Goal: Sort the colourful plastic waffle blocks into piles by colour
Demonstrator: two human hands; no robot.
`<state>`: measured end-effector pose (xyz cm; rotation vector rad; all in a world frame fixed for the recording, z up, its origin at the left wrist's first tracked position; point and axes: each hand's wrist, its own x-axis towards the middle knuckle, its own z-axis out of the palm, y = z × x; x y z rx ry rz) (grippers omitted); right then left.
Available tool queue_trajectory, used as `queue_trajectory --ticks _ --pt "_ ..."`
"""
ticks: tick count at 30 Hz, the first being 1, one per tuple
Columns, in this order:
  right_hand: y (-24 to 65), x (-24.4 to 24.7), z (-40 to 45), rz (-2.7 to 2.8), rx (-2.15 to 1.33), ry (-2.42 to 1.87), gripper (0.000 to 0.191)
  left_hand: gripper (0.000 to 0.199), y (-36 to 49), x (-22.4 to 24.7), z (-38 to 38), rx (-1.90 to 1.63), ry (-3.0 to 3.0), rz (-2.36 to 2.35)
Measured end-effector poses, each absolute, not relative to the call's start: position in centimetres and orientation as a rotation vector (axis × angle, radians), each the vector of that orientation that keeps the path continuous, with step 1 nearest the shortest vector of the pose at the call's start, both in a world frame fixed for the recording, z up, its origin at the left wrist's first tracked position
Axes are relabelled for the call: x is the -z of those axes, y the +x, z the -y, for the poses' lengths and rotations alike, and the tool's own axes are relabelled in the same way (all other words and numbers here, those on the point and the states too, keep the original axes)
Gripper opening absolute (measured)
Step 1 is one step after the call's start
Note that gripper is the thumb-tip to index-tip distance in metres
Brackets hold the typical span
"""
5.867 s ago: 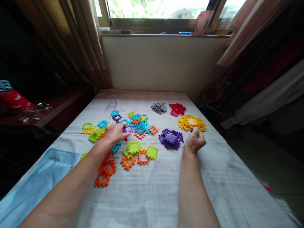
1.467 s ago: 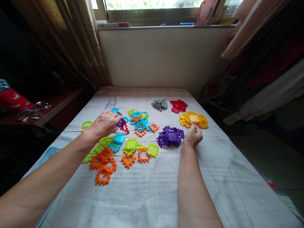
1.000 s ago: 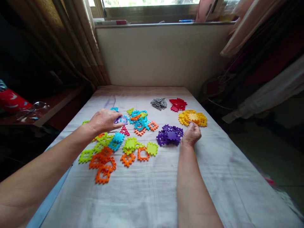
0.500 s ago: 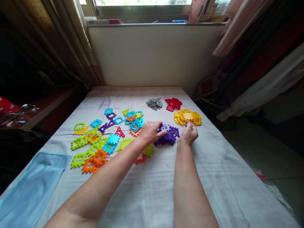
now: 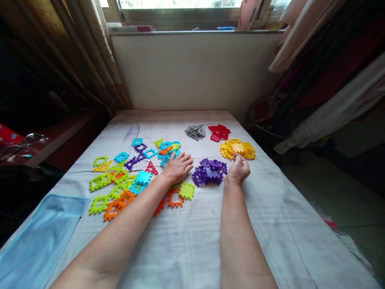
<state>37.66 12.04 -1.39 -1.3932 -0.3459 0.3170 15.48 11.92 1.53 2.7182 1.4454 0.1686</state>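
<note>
My left hand (image 5: pixel 177 166) lies palm down with fingers stretched out over mixed toothed plastic building pieces. Blue pieces (image 5: pixel 167 160) show just beyond it, and what is under the palm is hidden. Nearer me are a lime square piece (image 5: pixel 187 190) and an orange frame piece (image 5: pixel 176 198). A purple pile of pieces (image 5: pixel 209 171) sits between the two hands. My right hand (image 5: pixel 238 169) is closed in a loose fist on the sheet, between the purple pile and a yellow pile (image 5: pixel 236 149). Whatever its fingers hold, if anything, is hidden.
Grey pieces (image 5: pixel 195 132) and red pieces (image 5: pixel 219 132) form piles at the back. Lime pieces (image 5: pixel 100 182), orange pieces (image 5: pixel 116 208) and other colours spread at the left. A light blue cloth (image 5: pixel 42 233) lies at the left edge of the sheet-covered surface (image 5: pixel 186 249).
My left hand has let go of a light purple piece on the purple pile and moved left over the mixed pieces. My right hand has hardly moved.
</note>
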Motion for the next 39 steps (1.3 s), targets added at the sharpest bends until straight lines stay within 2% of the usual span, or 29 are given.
queue_trajectory --ticks 6,12,17,20,22,34,39 --pt "37.6 1.5 -12.1 0.333 -0.316 -1.393 0.025 0.036 14.4 -0.9 -12.0 -0.255 2.772 -1.502" --pt "37.5 1.5 -12.0 0.342 -0.316 -1.395 0.024 0.036 10.0 -4.0 -11.9 -0.327 2.735 -1.6" --pt "37.5 1.7 -11.9 0.38 -0.297 -1.416 0.025 0.046 2.5 -6.8 -11.9 0.081 2.347 -2.305" --pt "37.5 1.7 -12.0 0.385 -0.3 -1.424 0.026 0.052 -0.4 -7.3 -11.8 0.442 2.128 -2.395" --pt "37.5 1.6 -12.0 0.37 -0.306 -1.421 0.025 0.051 -1.3 -7.2 -11.6 0.519 2.048 -2.395" --pt "37.3 1.6 -12.0 0.39 -0.304 -1.427 0.028 0.047 0.1 -8.4 -11.3 0.123 1.937 -2.434" --pt "37.1 1.7 -12.1 0.415 -0.283 -1.427 0.028 0.037 7.0 -8.0 -10.9 -0.236 2.101 -2.015"
